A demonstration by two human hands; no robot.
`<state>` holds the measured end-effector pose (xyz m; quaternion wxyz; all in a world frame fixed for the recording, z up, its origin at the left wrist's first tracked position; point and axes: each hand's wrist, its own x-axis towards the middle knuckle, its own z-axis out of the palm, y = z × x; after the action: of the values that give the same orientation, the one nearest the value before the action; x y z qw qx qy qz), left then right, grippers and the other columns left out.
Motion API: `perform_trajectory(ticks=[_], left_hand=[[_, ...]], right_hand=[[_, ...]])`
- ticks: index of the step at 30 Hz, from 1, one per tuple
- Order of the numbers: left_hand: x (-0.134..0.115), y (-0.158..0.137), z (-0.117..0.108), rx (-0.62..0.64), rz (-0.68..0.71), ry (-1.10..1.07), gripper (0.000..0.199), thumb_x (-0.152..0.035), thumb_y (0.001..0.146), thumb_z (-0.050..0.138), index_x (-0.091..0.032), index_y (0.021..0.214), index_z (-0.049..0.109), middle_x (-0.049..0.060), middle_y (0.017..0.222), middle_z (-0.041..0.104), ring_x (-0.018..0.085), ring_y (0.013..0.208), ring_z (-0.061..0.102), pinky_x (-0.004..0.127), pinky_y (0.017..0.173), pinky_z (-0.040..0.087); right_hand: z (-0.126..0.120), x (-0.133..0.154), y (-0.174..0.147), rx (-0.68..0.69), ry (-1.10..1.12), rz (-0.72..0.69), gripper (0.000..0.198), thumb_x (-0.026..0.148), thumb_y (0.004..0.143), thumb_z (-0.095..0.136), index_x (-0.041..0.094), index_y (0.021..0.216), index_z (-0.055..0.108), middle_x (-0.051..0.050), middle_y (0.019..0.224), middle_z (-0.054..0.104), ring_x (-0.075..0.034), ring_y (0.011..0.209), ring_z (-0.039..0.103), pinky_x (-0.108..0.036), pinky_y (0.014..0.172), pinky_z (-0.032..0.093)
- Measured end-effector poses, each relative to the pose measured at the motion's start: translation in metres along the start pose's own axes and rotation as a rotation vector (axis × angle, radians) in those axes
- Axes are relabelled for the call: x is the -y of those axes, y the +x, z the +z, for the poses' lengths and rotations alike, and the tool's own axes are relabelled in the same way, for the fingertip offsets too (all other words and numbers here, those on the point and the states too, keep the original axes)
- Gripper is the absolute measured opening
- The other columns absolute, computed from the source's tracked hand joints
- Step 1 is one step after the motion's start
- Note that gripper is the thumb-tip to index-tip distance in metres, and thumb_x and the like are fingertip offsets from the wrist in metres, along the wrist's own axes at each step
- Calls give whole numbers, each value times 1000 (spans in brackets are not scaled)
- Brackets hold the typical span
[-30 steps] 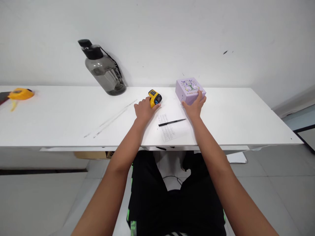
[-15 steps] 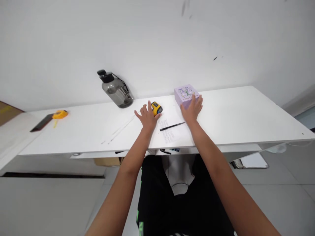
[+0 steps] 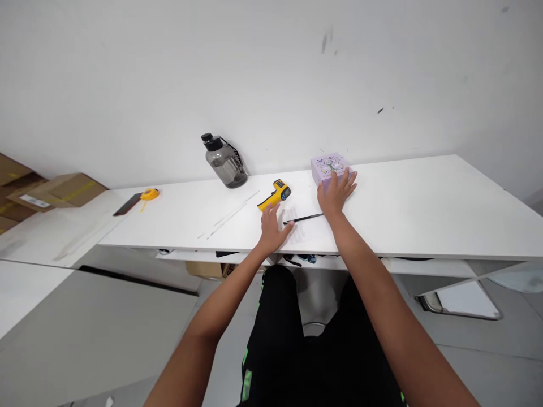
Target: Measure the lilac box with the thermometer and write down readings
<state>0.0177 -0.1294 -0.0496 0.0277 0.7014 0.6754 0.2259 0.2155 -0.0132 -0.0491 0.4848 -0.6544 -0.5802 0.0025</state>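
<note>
My left hand [image 3: 272,230] is open over the table, fingers apart and pointing away from me. Its thumb lies at the left end of a black pen [image 3: 309,217], and whether it touches the pen I cannot tell. Just beyond its fingertips lies a yellow and black infrared thermometer [image 3: 275,194], handle toward the hand. Under the pen is a sheet of paper with handwriting [image 3: 302,230]. Against the front of a lilac box with a printed tree design [image 3: 330,163] rests my right hand [image 3: 334,198], fingers spread over its near edge and partly hiding it.
A grey water bottle with a black cap [image 3: 228,165] stands near the wall. Farther left are an orange tape measure [image 3: 150,194] and a dark flat strip [image 3: 127,204]. Cardboard boxes [image 3: 70,189] sit at the far left. Below the white table [image 3: 407,215] is a shelf.
My left hand has come off the thermometer and drawn back toward the pen. My right hand stays at the lilac box. The view has turned left, bringing more cardboard boxes in.
</note>
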Motion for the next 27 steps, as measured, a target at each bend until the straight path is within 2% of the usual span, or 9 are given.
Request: perform_trajectory(ticks=[3,5,7,11,14,17,21,24,27], left_hand=[[-3,6,0,282,-49,82,99,-81,76,48,-25,154,25,14,164,21,37,153,6,61,120,12],[-5,16,0,351,-76,120,104,-87,73,43,-25,155,26,14,165,17,39,152,8,65,118,6],[-7,26,1,377,-73,134,106,-89,71,41,-26,155,27,14,166,14,39,152,7,67,117,4],[-4,41,1,434,44,116,107,-87,70,44,-27,156,25,14,167,10,40,152,3,66,116,1],[1,47,3,375,84,69,102,-86,71,46,-28,153,32,14,166,15,37,153,6,62,118,1],[6,48,6,299,61,-13,95,-85,72,49,-28,147,41,11,163,26,33,152,15,56,121,6],[8,49,8,259,41,-77,93,-81,74,53,-25,147,41,11,161,31,31,150,21,54,122,8],[8,50,7,263,42,-91,91,-78,76,53,-24,148,38,12,161,30,32,150,21,56,121,8],[8,51,8,249,34,-116,91,-76,77,54,-26,150,33,11,161,30,33,150,21,55,121,9]], right_hand=[[-7,4,-4,3,-5,-53,46,32,89,49,15,131,52,-22,156,32,-39,151,13,-72,112,12],[-15,8,-8,69,10,-160,39,32,93,45,15,127,56,-20,146,48,-34,146,28,-66,115,14],[-22,13,-14,199,14,-332,37,30,97,40,15,125,58,-18,133,60,-29,137,43,-58,118,18],[-32,12,-25,599,-111,-682,34,30,94,50,12,120,63,-18,124,66,-30,126,55,-49,110,35],[-34,6,-34,743,-163,-736,30,29,95,50,13,114,66,-18,127,65,-28,120,59,-40,101,44],[-35,5,-43,686,-205,-640,28,25,98,41,16,106,66,-15,113,71,-26,105,65,-37,90,47],[-41,5,-46,539,-235,-439,32,27,99,33,17,107,62,-13,97,72,-26,86,67,-36,75,47],[-50,2,-42,340,-82,-280,31,38,99,34,20,113,54,-10,98,70,-24,81,66,-34,68,47],[-60,1,-42,224,55,-284,28,52,88,51,24,95,48,-4,85,64,-20,68,60,-31,60,45]])
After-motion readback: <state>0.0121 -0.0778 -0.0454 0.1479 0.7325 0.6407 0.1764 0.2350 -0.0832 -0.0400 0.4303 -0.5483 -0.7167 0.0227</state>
